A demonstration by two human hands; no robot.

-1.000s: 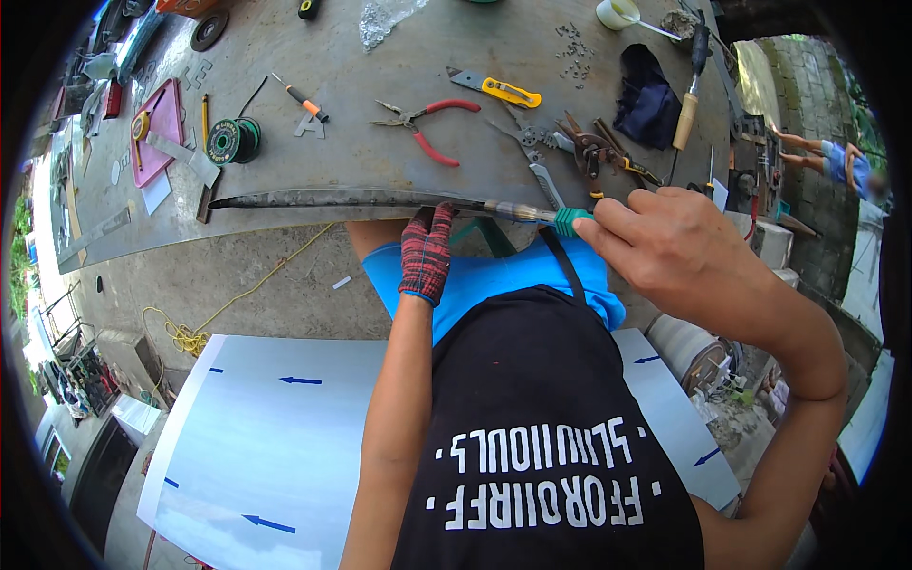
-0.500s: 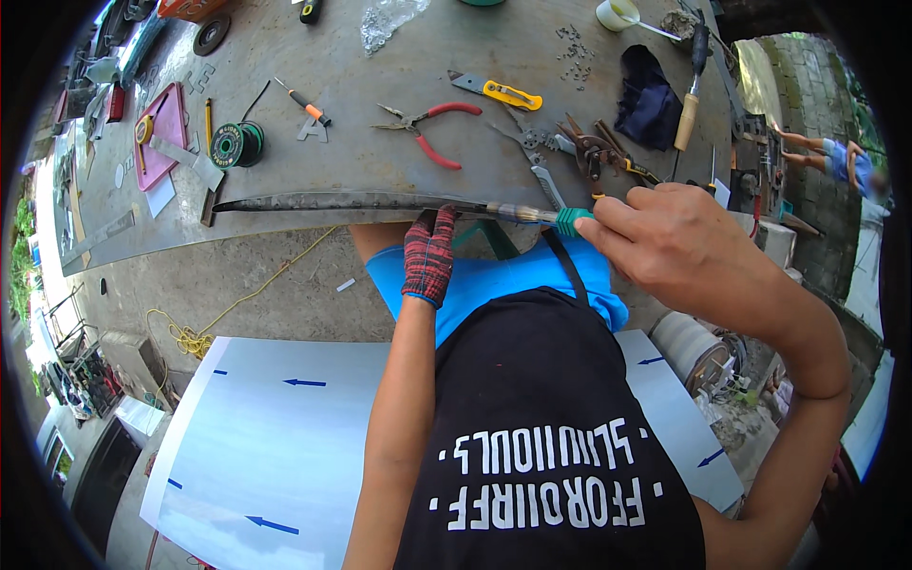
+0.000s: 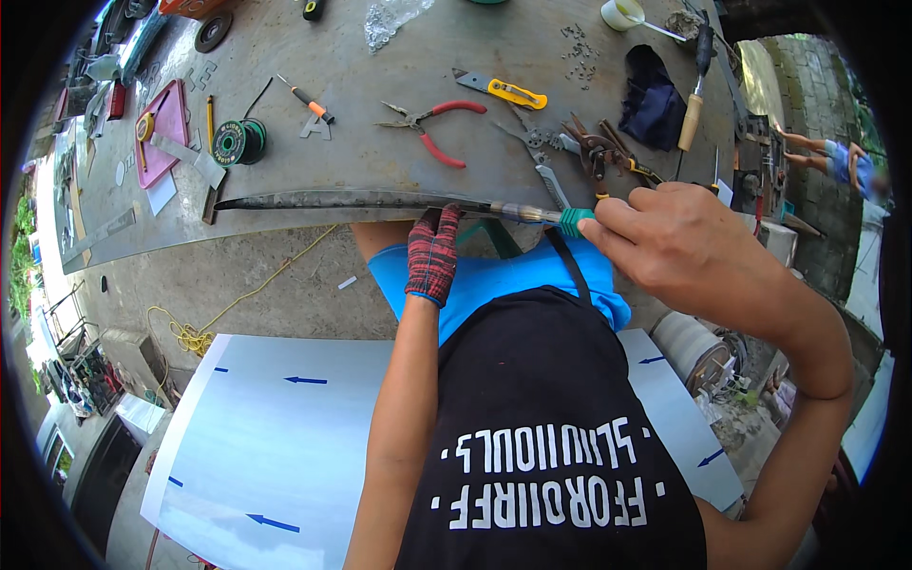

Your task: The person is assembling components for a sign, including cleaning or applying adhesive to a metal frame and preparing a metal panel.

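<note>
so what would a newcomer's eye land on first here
Likely the bright green handle end in the bare right grip, to the right of the red-and-black gloved left grip. Farther up the picture, on the grey table, the red-handled pliers and yellow utility knife also stand out.

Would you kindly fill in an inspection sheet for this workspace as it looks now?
Surface: grey table, dull and marked.
Job's things: a long dark strip runs along the table's near edge, in line with a green-ended tool; whether they are joined is unclear.
Clutter: red-handled pliers, yellow knife, green spool, pink tray and dark cloth, spread across the table.
Left hand: gloved, at the strip; grip unclear.
Right hand: bare, closed on the tool's green end.
Cables: yellow cord, partly bunched, on the ground.
Surroundings: large pale sheet with blue arrows; another person at far right.
</note>
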